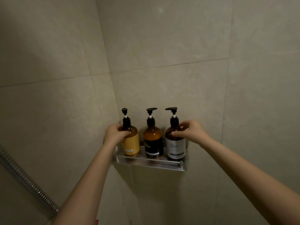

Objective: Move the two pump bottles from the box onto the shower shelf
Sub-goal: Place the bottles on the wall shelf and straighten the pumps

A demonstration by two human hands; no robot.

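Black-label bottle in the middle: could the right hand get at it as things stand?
Probably yes. The right hand is occupied on the grey-label bottle next to it, but the black-label bottle stands unheld on the shelf, its front uncovered.

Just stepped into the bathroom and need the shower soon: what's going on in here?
A person is arranging pump bottles on the metal shower shelf. The left hand grips the yellow-labelled bottle; the right hand grips the white-labelled bottle. Both stand upright on the shelf, with a black-labelled bottle untouched between them.
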